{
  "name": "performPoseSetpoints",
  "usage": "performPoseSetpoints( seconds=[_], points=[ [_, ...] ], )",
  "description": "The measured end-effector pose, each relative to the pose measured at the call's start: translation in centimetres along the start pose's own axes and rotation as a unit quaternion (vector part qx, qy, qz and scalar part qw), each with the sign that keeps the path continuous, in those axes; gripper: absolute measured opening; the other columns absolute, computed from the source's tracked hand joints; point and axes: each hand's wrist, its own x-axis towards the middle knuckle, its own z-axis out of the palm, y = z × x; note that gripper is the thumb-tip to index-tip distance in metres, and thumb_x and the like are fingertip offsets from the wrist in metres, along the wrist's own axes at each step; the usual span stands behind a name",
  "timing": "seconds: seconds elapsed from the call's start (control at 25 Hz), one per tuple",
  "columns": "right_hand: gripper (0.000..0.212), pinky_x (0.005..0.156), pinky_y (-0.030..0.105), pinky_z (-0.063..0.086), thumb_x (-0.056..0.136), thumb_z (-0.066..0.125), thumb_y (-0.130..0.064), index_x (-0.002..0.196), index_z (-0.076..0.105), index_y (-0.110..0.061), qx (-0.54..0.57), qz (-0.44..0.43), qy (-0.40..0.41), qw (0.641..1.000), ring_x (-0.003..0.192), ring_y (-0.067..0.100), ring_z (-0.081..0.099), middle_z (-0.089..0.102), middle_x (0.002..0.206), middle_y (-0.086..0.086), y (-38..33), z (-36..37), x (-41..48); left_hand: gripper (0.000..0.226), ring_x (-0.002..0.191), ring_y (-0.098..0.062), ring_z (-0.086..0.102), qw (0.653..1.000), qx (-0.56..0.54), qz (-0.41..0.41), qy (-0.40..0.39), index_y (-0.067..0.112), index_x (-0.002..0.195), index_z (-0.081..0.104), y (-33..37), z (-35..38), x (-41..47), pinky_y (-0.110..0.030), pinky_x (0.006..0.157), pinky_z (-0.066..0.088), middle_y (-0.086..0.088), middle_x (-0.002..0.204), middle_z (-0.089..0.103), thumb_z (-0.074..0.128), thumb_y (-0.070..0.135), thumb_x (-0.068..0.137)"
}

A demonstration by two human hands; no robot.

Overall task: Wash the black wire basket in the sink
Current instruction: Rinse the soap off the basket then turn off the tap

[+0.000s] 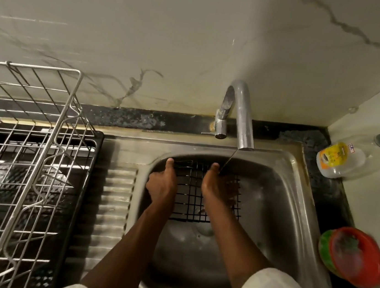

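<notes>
The basket [189,198] stood in the sink's [297,178] far-left part, below the tap [243,117]. The left hand [161,184] gripped its left rim, thumb on top. The right hand [214,185] laid its thumb on the top rim; its blurred fingers hid the grip. The bottle's [340,160] yellow label, at the counter's far-right corner, was unreadable.

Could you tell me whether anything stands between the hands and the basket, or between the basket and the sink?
Nothing visible does. The left hand and right hand are already on the basket, which is inside the sink under the tap.
</notes>
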Motion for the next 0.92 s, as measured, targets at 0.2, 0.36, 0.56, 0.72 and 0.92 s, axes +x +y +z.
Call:
performPoseSetpoints(
  seconds=[0.2, 0.36, 0.56, 0.72, 0.92],
  points=[
    [0.085, 0.115, 0.053, 0.029, 0.096, 0.016, -0.071, 0.147, 0.043, -0.008, 0.074, 0.092, 0.034, 0.992, 0.131, 0.037, 0.045, 0.047, 0.144, 0.021, 0.0, -1.5, 4.9, 0.07, 0.104, -0.032, 0.058, 1.0, -0.005, 0.001, -0.002, -0.008, 0.125, 0.061, 0.1, -0.2, -1.0, -0.038, 0.095, 0.046, -0.022, 0.123, 0.062, 0.053, 0.056, 0.099],
    [0.084, 0.123, 0.057, 0.006, 0.099, 0.014, -0.068, 0.16, 0.015, -0.01, -0.002, -0.004, 0.019, 1.0, 0.151, 0.038, 0.015, 0.013, 0.165, 0.019, -1.0, -0.4, -0.9, 0.07, 0.098, -0.029, 0.057, 0.999, -0.04, -0.025, 0.006, -0.007, 0.127, 0.06, -0.2, -0.4, -0.9, -0.041, 0.094, 0.047, -0.024, 0.125, 0.063, 0.053, 0.057, 0.098],
    [0.08, 0.12, 0.059, -0.011, 0.1, 0.013, -0.066, 0.161, -0.008, -0.018, -0.017, -0.136, -0.013, 0.99, 0.155, 0.028, -0.011, -0.014, 0.168, 0.005, -0.5, 2.2, -4.9, 0.065, 0.089, -0.024, 0.053, 0.998, -0.054, -0.033, 0.006, -0.006, 0.121, 0.065, -0.7, -0.8, -1.6, -0.037, 0.087, 0.047, -0.019, 0.114, 0.066, 0.053, 0.054, 0.099],
    [0.075, 0.121, 0.061, 0.008, 0.1, 0.014, -0.065, 0.16, 0.017, -0.019, -0.029, -0.045, 0.021, 0.998, 0.151, 0.035, 0.019, 0.018, 0.166, 0.012, 0.4, -0.7, 2.6, 0.063, 0.086, -0.022, 0.051, 0.999, -0.04, -0.018, 0.006, -0.009, 0.117, 0.063, -0.2, -0.9, -2.0, -0.038, 0.09, 0.046, -0.012, 0.094, 0.061, 0.053, 0.051, 0.101],
    [0.076, 0.12, 0.057, 0.019, 0.1, 0.02, -0.064, 0.158, 0.023, -0.014, 0.005, 0.013, 0.035, 0.999, 0.144, 0.04, 0.03, 0.028, 0.16, 0.019, -0.6, -0.8, 2.2, 0.058, 0.074, -0.015, 0.055, 0.999, -0.034, -0.017, 0.003, -0.001, 0.103, 0.066, -0.3, -0.9, -1.8, -0.034, 0.08, 0.048, -0.008, 0.093, 0.064, 0.051, 0.054, 0.1]
  ],
)
